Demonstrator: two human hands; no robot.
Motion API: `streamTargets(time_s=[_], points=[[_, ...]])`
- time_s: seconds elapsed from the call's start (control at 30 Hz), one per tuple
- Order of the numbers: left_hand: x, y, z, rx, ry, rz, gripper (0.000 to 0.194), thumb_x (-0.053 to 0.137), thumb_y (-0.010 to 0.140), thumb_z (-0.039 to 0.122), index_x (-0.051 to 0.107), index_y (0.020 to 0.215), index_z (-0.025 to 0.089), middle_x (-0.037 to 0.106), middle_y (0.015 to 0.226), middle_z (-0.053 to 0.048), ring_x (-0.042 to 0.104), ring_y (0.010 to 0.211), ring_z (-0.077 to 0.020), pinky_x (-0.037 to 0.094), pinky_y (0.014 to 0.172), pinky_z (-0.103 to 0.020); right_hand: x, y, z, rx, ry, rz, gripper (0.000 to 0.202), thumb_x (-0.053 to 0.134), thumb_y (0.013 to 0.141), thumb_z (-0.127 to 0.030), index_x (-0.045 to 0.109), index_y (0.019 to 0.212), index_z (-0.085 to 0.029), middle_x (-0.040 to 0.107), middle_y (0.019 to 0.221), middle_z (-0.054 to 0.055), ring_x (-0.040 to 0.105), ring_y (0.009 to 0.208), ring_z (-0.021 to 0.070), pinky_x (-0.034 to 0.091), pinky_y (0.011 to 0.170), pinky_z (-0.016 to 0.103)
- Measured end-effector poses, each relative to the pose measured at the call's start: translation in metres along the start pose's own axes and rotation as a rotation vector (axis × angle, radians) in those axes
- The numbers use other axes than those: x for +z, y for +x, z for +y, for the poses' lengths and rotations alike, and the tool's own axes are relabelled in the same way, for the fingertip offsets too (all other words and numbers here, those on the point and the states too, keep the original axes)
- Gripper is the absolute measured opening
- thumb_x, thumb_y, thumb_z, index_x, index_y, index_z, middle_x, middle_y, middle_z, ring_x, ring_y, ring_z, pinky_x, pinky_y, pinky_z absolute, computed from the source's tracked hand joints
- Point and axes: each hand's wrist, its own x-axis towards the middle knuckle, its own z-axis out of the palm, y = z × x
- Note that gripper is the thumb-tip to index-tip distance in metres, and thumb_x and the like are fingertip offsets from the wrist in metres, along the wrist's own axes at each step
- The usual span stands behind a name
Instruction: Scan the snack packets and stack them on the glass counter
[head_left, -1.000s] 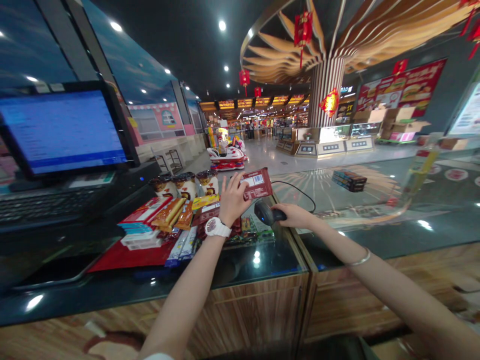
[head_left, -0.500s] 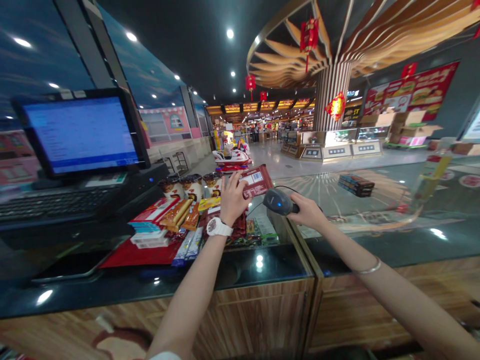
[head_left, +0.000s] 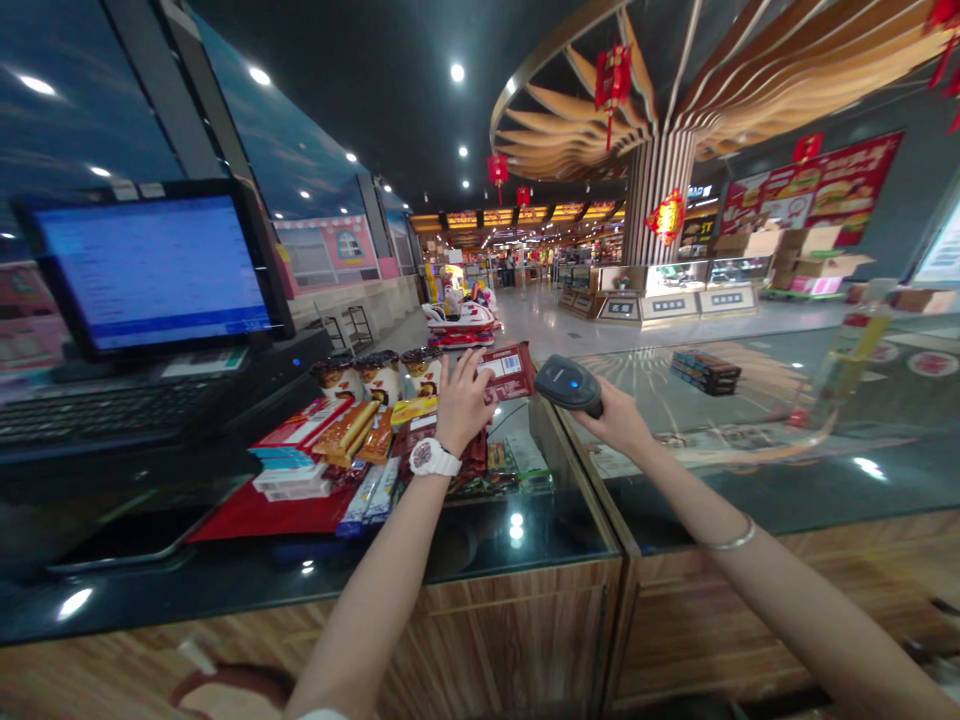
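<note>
My left hand (head_left: pixel 463 405), with a white watch on its wrist, grips a dark red packet (head_left: pixel 511 371) whose white barcode label faces me. My right hand (head_left: pixel 616 418) is closed round the handle of a black barcode scanner (head_left: pixel 570 384) with a blue light. The scanner's head is just right of the packet, with a small gap between them. Below and left of my left hand lie orange-brown snack packs (head_left: pixel 346 432), red and white boxes (head_left: pixel 298 430) and blue-white sticks (head_left: pixel 370 496). Lidded cups (head_left: pixel 381 377) stand behind them.
At the left stand a lit monitor (head_left: pixel 154 270) and a black keyboard (head_left: pixel 97 412). A dark tablet-like device (head_left: pixel 127 535) lies near the counter's front edge. Stacked dark boxes (head_left: pixel 706 372) and a yellow-labelled bottle (head_left: pixel 855 345) stand on the glass counter (head_left: pixel 787 490) at the right.
The scanner has moved a little right and up relative to the packet, and now points more to the left. The packet is tilted less. The view has shifted slightly.
</note>
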Motion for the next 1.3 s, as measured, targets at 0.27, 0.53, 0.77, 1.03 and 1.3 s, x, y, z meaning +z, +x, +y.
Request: streamTargets(time_s=[0.27,0.53,0.77,1.03,1.3], points=[[0.001,0.000,0.000,0.003,0.018,-0.012,0.019,0.063,0.074,0.017,0.059,0.092,0.023,0.049,0.148,-0.011,0.039,0.142,-0.0312,0.020,0.120,-0.060,-0.001,-0.001,0.000,0.015,0.004,-0.004,0.038,0.058,0.084,-0.037,0.061,0.118,-0.021,0.069,0.112,0.011,0.064,0.111,0.0316,0.051,0.096,0.045],[-0.001,0.000,0.001,-0.005,-0.004,-0.010,0.024,0.064,0.074,0.018,0.060,0.097,0.022,0.050,0.146,-0.011,0.039,0.141,-0.0306,0.018,0.122,-0.060,-0.002,-0.001,-0.001,0.013,0.007,-0.026,0.032,0.058,0.085,-0.037,0.061,0.112,-0.021,0.068,0.108,0.010,0.065,0.107,0.0303,0.052,0.092,0.043],[0.000,0.000,0.000,-0.007,0.001,0.000,0.025,0.063,0.075,0.018,0.060,0.099,0.022,0.049,0.147,-0.011,0.038,0.142,-0.0304,0.017,0.122,-0.060,-0.001,0.000,-0.001,0.057,-0.007,-0.030,0.036,0.056,0.084,-0.037,0.055,0.116,-0.021,0.067,0.109,0.010,0.065,0.102,0.0296,0.053,0.086,0.041],[0.002,0.000,-0.001,-0.048,-0.003,0.005,0.024,0.065,0.075,0.020,0.060,0.099,0.022,0.047,0.149,-0.010,0.036,0.143,-0.0310,0.016,0.122,-0.058,-0.008,0.000,-0.002,-0.011,-0.068,-0.398,0.048,0.052,0.081,-0.030,0.047,0.128,-0.020,0.060,0.123,0.010,0.064,0.103,0.0272,0.052,0.079,0.036],[0.000,0.001,0.001,-0.069,-0.027,0.027,0.024,0.067,0.075,0.022,0.060,0.098,0.023,0.048,0.149,-0.010,0.036,0.143,-0.0308,0.016,0.122,-0.058,0.008,-0.006,0.009,-0.051,-0.064,-0.649,0.051,0.055,0.084,-0.032,0.048,0.134,-0.021,0.059,0.123,0.010,0.063,0.104,0.0254,0.050,0.090,0.037]])
